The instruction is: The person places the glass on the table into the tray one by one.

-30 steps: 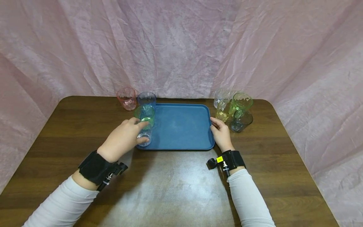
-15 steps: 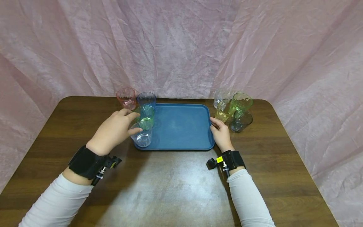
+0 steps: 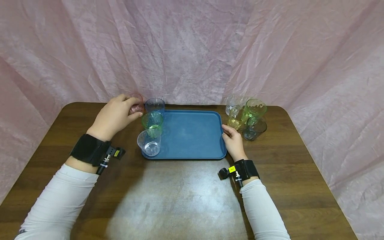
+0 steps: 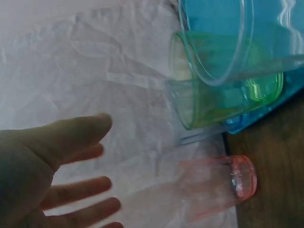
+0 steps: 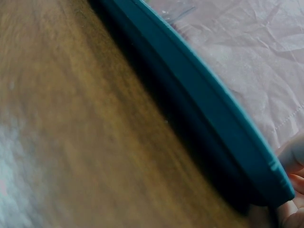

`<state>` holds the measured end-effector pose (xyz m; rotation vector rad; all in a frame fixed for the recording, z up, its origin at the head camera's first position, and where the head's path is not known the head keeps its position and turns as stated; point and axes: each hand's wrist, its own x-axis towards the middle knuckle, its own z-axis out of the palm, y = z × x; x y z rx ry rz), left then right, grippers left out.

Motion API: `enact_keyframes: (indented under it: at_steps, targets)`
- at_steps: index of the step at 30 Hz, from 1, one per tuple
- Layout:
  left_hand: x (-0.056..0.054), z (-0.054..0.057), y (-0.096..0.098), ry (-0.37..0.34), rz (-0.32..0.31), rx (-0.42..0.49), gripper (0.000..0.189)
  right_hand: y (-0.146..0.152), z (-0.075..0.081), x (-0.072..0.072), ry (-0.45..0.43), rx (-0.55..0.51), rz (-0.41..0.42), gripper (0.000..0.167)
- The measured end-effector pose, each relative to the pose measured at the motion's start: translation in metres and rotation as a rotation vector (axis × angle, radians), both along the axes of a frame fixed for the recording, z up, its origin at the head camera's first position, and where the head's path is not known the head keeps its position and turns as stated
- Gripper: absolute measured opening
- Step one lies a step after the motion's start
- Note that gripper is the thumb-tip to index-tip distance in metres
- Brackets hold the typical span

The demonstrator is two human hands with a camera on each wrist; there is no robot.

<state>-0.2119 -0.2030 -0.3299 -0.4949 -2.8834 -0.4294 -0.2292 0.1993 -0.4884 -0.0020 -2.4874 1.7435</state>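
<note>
My left hand [image 3: 111, 117] hovers beside a pink tumbler [image 4: 216, 185] at the back left of the table. Its fingers are spread and apart from the tumbler in the left wrist view. A clear tumbler [image 3: 149, 147] and a green tumbler [image 3: 152, 120] stand upright along the left side of a blue tray [image 3: 192, 135]. Behind them, a blue tumbler [image 3: 154, 104] overlaps the tray's back left corner. My right hand [image 3: 234, 144] grips the tray's right rim, fingertips and thumb at the edge in the right wrist view.
Right of the tray stand a clear tumbler [image 3: 233, 102], a yellow one [image 3: 235, 120], a light green one [image 3: 256, 107] and a grey one [image 3: 254, 129]. A pink curtain [image 3: 192, 50] hangs behind the wooden table [image 3: 288, 153].
My left hand has left the clear tumbler on the tray's front left corner and moved back and left to the pink tumbler. My right hand has stayed on the tray's rim.
</note>
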Motion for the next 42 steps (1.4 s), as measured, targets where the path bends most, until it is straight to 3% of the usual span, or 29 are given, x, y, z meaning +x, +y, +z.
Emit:
enact_keyframes:
  at_steps: [7, 14, 20, 26, 35, 42]
  targets:
    - [-0.023, -0.003, -0.003, -0.016, -0.011, -0.003, 0.045, 0.000, -0.002, 0.000, -0.018, 0.004, 0.006, 0.040]
    - [-0.040, -0.006, -0.010, -0.107, 0.018, -0.089, 0.052, 0.000, 0.001, -0.001, -0.012, -0.002, 0.016, 0.040]
    - [-0.054, -0.014, -0.021, -0.193, 0.022, -0.068, 0.055, 0.000, 0.002, -0.001, -0.026, -0.003, 0.015, 0.041]
    - [-0.062, -0.024, -0.030, -0.256, 0.048, -0.091, 0.062, 0.000, 0.000, -0.001, -0.031, 0.005, 0.013, 0.041]
    - [-0.074, -0.037, -0.033, -0.264, 0.028, -0.070, 0.065, 0.001, 0.000, -0.001, -0.021, 0.009, 0.007, 0.040]
    - [-0.078, -0.038, -0.029, -0.319, 0.042, -0.074, 0.062, -0.001, -0.001, 0.002, -0.022, -0.001, 0.013, 0.041]
